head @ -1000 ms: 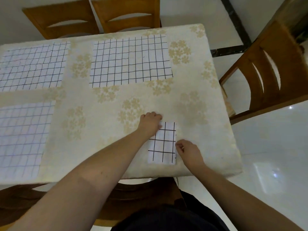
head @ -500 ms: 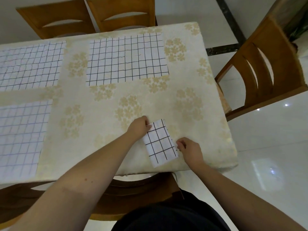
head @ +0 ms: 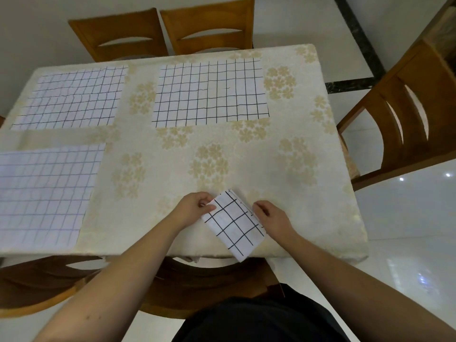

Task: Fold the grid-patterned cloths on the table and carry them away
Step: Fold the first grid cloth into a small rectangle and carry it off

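Note:
A small folded white cloth (head: 234, 223) with a black grid lies slanted at the table's near edge, its lower corner hanging past the edge. My left hand (head: 192, 208) pinches its upper left corner. My right hand (head: 271, 217) grips its right edge with curled fingers. Three unfolded grid cloths lie flat on the table: one at the far middle (head: 209, 92), one at the far left (head: 71, 97), one at the near left (head: 44, 193).
The table (head: 308, 169) wears a cream tablecloth with a flower pattern. Wooden chairs stand at the far side (head: 207, 25), at the right (head: 404, 119) and right under me at the near side (head: 49, 287). Glossy white floor lies to the right.
The folded cloth has turned from square-on to slanted and slid toward the table's near edge. Both hands moved with it, the left now pinching a corner.

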`<state>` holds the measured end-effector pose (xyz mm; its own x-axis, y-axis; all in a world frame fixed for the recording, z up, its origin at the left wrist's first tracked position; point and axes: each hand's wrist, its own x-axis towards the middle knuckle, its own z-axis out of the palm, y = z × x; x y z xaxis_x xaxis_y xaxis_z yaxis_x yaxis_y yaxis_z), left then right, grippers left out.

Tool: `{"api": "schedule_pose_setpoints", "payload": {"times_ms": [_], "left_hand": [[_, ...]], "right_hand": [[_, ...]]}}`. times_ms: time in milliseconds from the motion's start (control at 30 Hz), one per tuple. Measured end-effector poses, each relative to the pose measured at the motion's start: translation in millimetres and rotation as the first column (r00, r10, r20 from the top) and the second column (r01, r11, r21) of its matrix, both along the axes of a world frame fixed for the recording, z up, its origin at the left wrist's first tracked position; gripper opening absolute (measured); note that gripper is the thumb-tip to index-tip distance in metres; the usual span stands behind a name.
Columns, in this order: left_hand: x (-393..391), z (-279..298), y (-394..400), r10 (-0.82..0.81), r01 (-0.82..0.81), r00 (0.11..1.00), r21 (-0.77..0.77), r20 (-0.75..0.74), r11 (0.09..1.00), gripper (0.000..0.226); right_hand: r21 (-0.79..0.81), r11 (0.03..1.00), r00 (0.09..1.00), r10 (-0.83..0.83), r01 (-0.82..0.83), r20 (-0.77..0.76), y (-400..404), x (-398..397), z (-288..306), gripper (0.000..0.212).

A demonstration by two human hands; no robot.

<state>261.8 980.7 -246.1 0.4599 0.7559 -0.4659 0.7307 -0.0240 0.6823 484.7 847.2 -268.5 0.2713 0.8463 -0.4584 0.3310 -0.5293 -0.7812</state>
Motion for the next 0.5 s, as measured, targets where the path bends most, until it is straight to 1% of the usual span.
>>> {"api": "schedule_pose_setpoints", "payload": {"times_ms": [67,100,167,200,233,300,333,400,467,500], "left_hand": [[-4.7,5.3,-1.9,0.01,-0.009,0.999,-0.01,0.043,1.0,0.01],[-6.9,7.4,-2.1,0.021,-0.021,0.998,-0.01,0.061,1.0,0.007],[-12.9,7.8,-1.9,0.068,-0.066,0.993,-0.019,0.092,0.998,0.006],[-15.3,9.5,-2.2,0.098,-0.096,0.989,-0.025,0.107,0.995,0.007],[-18.1,10.5,-2.5,0.132,-0.128,0.983,-0.04,0.125,0.991,0.012],[-21.9,12.5,-4.1,0.212,-0.198,0.964,-0.101,0.159,0.975,0.02],[-23.0,13.4,-5.3,0.259,-0.236,0.95,-0.141,0.175,0.961,0.02],[-23.2,15.2,-9.5,0.355,-0.31,0.911,-0.219,0.208,0.925,0.017],[-22.6,12.6,-13.2,0.457,-0.385,0.86,-0.301,0.225,0.873,0.006],[-21.0,10.7,-14.9,0.507,-0.423,0.833,-0.337,0.219,0.841,0.003]], "right_hand": [[-0.024,0.999,0.989,0.045,-0.048,-0.141,6.2,-5.5,4.2,0.04],[-0.033,0.995,0.98,0.084,-0.091,-0.182,8.8,-6.6,6.7,0.043],[-0.037,0.985,0.969,0.157,-0.167,-0.193,12.5,-5.5,12.7,0.041],[-0.031,0.983,0.964,0.17,-0.18,-0.203,13.3,-3.7,15.1,0.041],[-0.035,0.986,0.96,0.153,-0.166,-0.236,13.9,-1.6,17.4,0.041],[-0.105,0.991,0.927,0.038,-0.083,-0.373,14.1,2.6,20.1,0.037],[-0.153,0.988,0.887,-0.042,-0.033,-0.461,13.6,4.6,19.1,0.037],[-0.239,0.969,0.762,-0.195,0.054,-0.618,11.6,8.4,14.4,0.042],[-0.288,0.952,0.625,-0.286,0.101,-0.727,7.8,9.8,12.3,0.039],[-0.3,0.946,0.577,-0.315,0.125,-0.754,5.0,9.7,11.9,0.036]]}}
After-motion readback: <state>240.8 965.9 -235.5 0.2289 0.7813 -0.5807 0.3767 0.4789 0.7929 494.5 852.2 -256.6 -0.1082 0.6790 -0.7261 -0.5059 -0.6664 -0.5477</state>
